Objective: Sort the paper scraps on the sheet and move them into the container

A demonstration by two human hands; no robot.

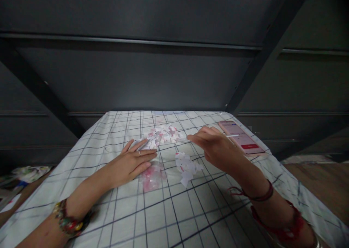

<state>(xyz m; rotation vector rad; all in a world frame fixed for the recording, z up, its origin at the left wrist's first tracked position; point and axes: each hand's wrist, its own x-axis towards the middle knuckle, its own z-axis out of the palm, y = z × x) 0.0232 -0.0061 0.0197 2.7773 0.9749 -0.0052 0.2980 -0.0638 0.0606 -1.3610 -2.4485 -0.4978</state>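
Observation:
My left hand [133, 164] lies flat with its fingers stretched out, its fingertips at the near left edge of a loose pile of small torn white paper pieces [165, 134], some with pink marks. Just below its thumb is a crumpled clear and pink plastic bag [153, 178]. My right hand [215, 144] is closed around a thin white stick-like tool [232, 135]. One end shows behind the hand, and a pale tip points left toward the pile; its exact kind is unclear. A smaller group of paper pieces [187, 168] lies between the hands, nearer to me.
A phone [245, 140] with a lit screen rests at the right side, beside my right hand. White cloth with dark grid lines covers the table [163, 215]. A dark grey panelled wall [152, 80] stands directly behind it. Cluttered items [31, 173] lie low at the left.

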